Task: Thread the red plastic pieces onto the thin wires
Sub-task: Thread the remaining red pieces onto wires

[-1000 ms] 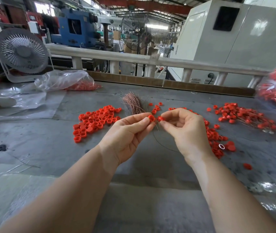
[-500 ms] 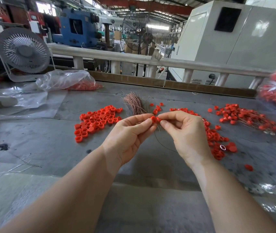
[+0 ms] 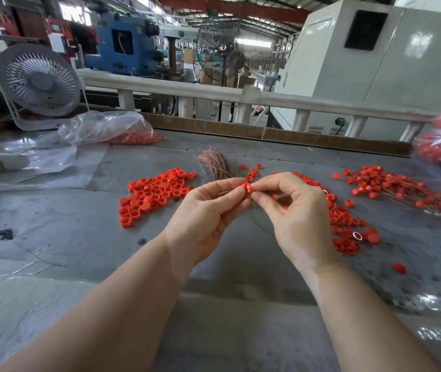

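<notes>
Factory machinery looms behind the grey bench (image 3: 53, 237). Left hand (image 3: 203, 218) and right hand (image 3: 294, 210) pinch one red piece (image 3: 246, 188) between fingertips, raised for aiming the thin wire (image 3: 257, 224); loose pieces (image 3: 155, 191) and wire bundle (image 3: 214, 165) lie within reach.

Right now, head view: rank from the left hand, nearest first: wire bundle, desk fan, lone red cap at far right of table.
From the left hand:
1. Wire bundle, just beyond the fingertips.
2. Lone red cap, to the right, past the right forearm.
3. Desk fan, far back left corner.
</notes>
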A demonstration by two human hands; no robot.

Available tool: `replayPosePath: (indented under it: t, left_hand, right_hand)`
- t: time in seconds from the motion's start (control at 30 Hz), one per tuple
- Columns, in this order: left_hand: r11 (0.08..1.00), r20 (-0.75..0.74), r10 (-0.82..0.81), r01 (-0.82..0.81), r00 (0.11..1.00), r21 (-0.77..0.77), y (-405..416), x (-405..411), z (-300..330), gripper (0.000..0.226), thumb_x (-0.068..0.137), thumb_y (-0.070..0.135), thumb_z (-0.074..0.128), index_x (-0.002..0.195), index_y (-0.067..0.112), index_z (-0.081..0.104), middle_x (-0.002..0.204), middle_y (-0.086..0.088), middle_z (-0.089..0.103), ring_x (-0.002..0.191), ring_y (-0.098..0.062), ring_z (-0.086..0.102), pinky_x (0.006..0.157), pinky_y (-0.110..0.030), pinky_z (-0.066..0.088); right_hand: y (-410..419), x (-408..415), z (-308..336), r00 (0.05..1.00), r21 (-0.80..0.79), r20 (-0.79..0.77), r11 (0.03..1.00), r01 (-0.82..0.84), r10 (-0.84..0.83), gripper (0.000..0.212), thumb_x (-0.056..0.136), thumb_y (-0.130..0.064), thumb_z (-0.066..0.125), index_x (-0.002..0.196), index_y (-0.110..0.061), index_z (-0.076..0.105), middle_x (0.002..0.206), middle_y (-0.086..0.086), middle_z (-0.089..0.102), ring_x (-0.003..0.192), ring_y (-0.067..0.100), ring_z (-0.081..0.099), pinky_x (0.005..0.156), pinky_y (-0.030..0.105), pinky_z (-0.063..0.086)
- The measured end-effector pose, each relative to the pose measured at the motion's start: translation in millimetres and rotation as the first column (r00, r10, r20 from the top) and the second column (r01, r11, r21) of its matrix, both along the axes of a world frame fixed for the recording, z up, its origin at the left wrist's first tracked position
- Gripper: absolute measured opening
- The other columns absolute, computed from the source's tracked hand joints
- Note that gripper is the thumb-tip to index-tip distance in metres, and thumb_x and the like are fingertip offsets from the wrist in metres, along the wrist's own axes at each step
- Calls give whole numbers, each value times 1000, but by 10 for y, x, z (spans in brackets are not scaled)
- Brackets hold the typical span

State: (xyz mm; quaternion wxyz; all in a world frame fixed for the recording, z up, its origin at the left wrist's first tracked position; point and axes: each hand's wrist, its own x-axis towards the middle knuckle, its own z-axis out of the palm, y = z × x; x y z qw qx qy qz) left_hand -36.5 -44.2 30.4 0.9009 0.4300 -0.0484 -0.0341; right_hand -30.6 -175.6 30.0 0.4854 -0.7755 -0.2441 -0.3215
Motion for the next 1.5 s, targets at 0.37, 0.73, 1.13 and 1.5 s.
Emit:
replayPosePath:
  t: [0.37,0.73,1.13,1.5]
  left_hand:
    - [997,97,25,-32,995,64,9,-2,-16,14,64,5,62,66,12,75,72,-4,72,68,-9,69,61,-15,54]
    - [981,137,54,-79,989,178,3,-20,-15,13,69,8,63,76,14,72,68,-1,71,61,-6,66,59,-18,54]
    - [977,146,29,-59,989,205,9,-31,-4,15,65,15,64,69,21,76,66,2,70,59,-4,64,56,-16,53]
    - [992,101,3,-15,995,122,19,-11,-1,16,66,12,61,67,17,76,66,1,70,59,-4,65,58,-15,53]
  right_hand:
    - [2,1,0,998,-11,61,1000,21,-20,12,75,3,72,78,-9,71,77,-5,63,79,2,59,68,4,39]
    - [2,10,-15,998,6,64,1000,28,-28,12,75,2,72,78,-9,71,81,-2,67,82,4,61,70,6,41]
    - [1,11,-15,990,-18,128,998,60,-57,7,73,0,72,75,-7,71,79,-1,66,79,5,60,70,4,38]
    - [7,-13,5,997,26,61,998,48,-50,12,76,-2,71,76,-14,68,76,-6,66,73,5,59,66,6,37]
